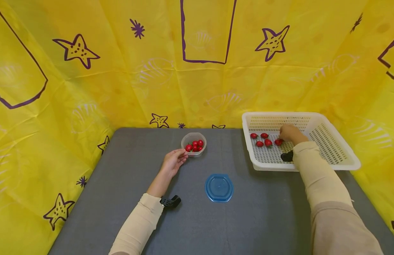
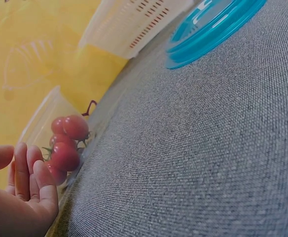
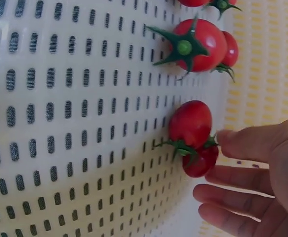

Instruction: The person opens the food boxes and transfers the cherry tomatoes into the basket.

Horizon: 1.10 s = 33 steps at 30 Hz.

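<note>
My left hand is at the near left side of a small clear plastic container, its thumb and fingers pinching the rim. Several cherry tomatoes with green stems lie inside that container. Over the white basket, my right hand reaches down with thumb and fingers spread apart. Its thumb and forefinger come up to a cherry tomato, which lies against another tomato on the slotted floor. More tomatoes lie loose to the left of this hand.
A blue lid lies flat on the grey tabletop, between the container and the basket, nearer to me. A yellow patterned cloth hangs behind the table and along its sides. The basket has raised, slotted walls.
</note>
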### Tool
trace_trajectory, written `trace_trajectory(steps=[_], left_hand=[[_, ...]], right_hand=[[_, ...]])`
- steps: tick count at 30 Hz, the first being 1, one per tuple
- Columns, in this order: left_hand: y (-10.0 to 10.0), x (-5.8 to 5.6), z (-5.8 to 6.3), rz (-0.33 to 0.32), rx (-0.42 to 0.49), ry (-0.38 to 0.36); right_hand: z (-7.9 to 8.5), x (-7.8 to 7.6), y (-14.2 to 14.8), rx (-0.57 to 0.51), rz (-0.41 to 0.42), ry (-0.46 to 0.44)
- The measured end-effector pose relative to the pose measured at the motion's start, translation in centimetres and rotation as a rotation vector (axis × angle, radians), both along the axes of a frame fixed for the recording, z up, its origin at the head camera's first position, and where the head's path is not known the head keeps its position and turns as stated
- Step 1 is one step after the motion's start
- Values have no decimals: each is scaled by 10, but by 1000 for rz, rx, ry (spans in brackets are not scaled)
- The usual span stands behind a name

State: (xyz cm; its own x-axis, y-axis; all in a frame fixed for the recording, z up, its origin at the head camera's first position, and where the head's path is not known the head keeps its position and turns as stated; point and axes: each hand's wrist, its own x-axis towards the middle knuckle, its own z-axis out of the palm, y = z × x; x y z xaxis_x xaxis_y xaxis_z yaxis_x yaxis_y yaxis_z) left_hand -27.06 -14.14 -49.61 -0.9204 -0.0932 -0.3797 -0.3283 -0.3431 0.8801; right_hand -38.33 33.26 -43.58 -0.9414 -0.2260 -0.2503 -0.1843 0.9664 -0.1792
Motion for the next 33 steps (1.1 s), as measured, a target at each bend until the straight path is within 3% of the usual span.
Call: trace_trajectory(steps=[13,33], left_hand=[[0,0,1,-2,-2,-7],[0,3,3,-14,2,-9]], right_hand=[[33,0,-25,-132,-8,71],[75,3,-83,-205,134,195]])
